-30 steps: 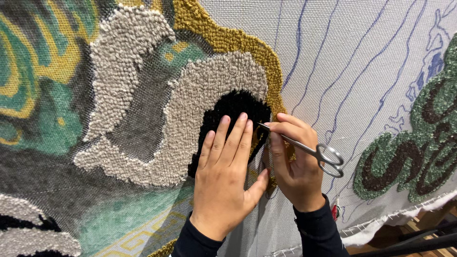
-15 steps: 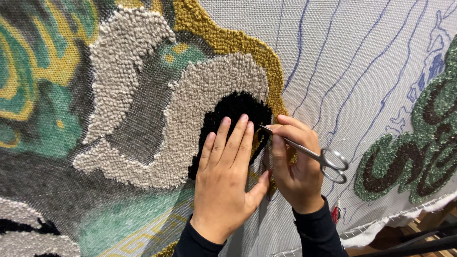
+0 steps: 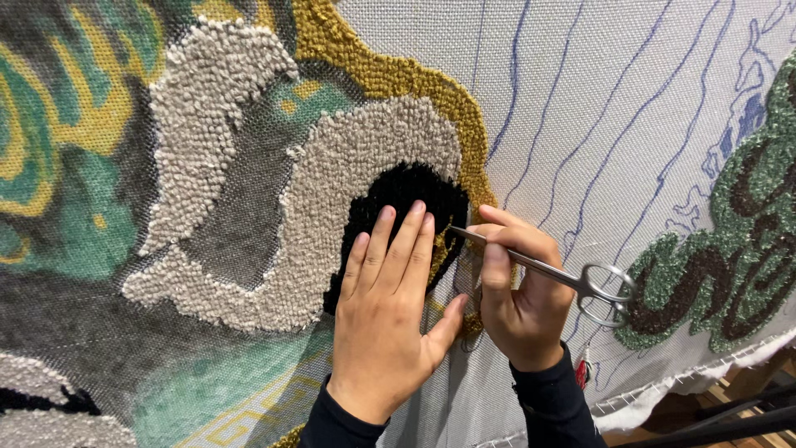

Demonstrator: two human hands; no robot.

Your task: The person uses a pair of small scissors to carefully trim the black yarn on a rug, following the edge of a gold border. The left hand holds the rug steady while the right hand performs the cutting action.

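A large tufted rug (image 3: 249, 166) on white backing cloth fills the view, with beige, grey, green, mustard and black yarn areas. My left hand (image 3: 385, 319) lies flat on it, fingers together over the black patch (image 3: 406, 195). Beside it, my right hand (image 3: 518, 290) grips small silver scissors (image 3: 547, 270), held like a pen. Their tips point left at the edge of the black patch, next to my left fingertips. The finger rings stick out to the right.
Bare white backing cloth (image 3: 622, 99) with blue drawn lines covers the upper right. A green and dark brown tufted shape (image 3: 730, 249) sits at the right edge. The cloth's lower hem (image 3: 705, 390) and a dark frame bar (image 3: 730, 427) show at bottom right.
The view has shifted slightly. My right hand has tilted the scissors a little lower, keeping the tips at the black patch. My left hand stays flat on the rug.
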